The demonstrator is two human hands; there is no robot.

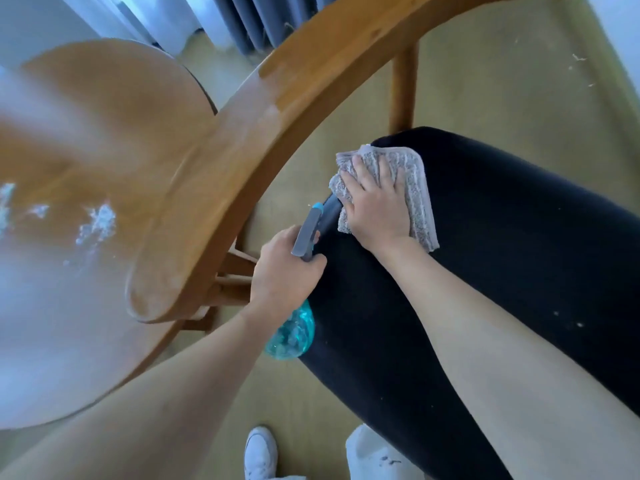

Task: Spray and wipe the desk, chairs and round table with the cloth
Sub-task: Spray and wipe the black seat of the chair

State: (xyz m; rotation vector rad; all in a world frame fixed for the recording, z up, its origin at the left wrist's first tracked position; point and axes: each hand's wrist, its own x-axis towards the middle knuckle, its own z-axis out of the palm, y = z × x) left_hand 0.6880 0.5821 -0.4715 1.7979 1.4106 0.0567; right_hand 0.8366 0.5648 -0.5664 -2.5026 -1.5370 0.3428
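Note:
A wooden chair with a curved armrest (263,109) and a black padded seat (502,254) fills the middle and right. My right hand (375,206) lies flat on a folded grey cloth (412,181), pressing it on the seat's far left corner. My left hand (284,271) grips a spray bottle by its grey trigger head (308,233); the teal bottle body (292,334) hangs below my wrist beside the seat's edge. The round wooden table (69,161) is at the left, with white foam patches (98,220) on its top.
A chair leg (403,84) stands on the beige floor behind the seat. Grey curtains (256,19) hang at the top. My white shoes (259,452) are at the bottom, between table and chair. Small white specks dot the seat's right side.

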